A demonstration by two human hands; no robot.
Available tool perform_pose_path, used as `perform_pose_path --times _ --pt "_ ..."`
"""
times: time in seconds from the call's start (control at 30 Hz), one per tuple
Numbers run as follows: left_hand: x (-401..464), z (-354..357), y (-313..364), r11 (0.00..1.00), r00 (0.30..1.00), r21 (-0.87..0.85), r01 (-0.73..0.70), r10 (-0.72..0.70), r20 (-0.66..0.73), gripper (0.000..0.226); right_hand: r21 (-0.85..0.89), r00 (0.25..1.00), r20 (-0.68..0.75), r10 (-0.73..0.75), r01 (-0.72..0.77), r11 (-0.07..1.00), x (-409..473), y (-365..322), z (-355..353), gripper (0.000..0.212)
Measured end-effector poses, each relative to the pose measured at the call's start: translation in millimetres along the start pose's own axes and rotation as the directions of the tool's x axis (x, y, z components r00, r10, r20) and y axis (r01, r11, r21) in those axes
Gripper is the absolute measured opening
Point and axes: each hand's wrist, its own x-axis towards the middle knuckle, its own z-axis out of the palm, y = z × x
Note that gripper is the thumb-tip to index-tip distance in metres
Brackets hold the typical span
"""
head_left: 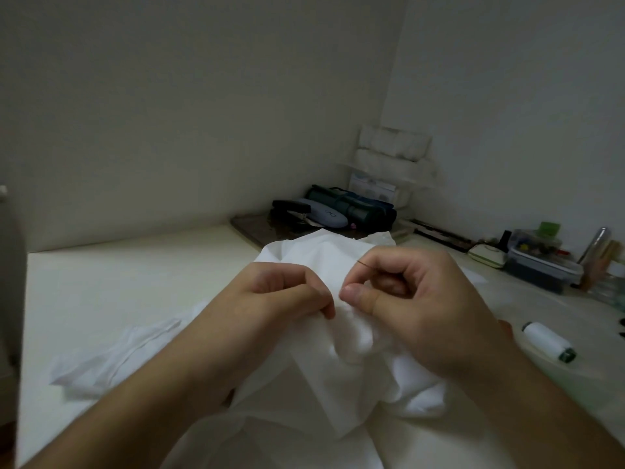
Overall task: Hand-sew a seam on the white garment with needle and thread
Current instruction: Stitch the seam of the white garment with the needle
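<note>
The white garment (pixel 338 374) lies bunched on the pale table (pixel 118 282), raised in the middle between both hands. My left hand (pixel 270 299) pinches a fold of the cloth with curled fingers. Close to its right, my right hand (pixel 412 299) pinches a thin needle (pixel 364 264) between thumb and forefinger; the needle's dark end sticks out above the forefinger, and its tip is hidden at the cloth. The thread is too fine to make out. A spool of white thread (pixel 548 340) lies on its side to the right of my right hand.
A strip of white fabric (pixel 111 360) lies at the left. In the far corner sit a stapler (pixel 291 208), a glasses case (pixel 324 213), a dark rolled pouch (pixel 358 208) and a white organizer (pixel 392 164). Plastic boxes of small supplies (pixel 537 262) line the right wall.
</note>
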Motion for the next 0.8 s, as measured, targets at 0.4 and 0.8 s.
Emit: perform_pose_path --times 0.4,0.8 --pt "0.4 0.6 -1.2 1.000 1.000 0.012 0.006 -0.006 -0.023 0.022 0.006 0.989 -0.136 -0.054 0.055 0.998 0.7 3.0 -8.8 0.012" --pt "-0.6 0.5 0.4 1.000 1.000 0.021 -0.010 0.010 -0.026 0.022 -0.097 0.950 -0.308 0.049 -0.083 0.992 2.1 10.2 -3.3 0.024"
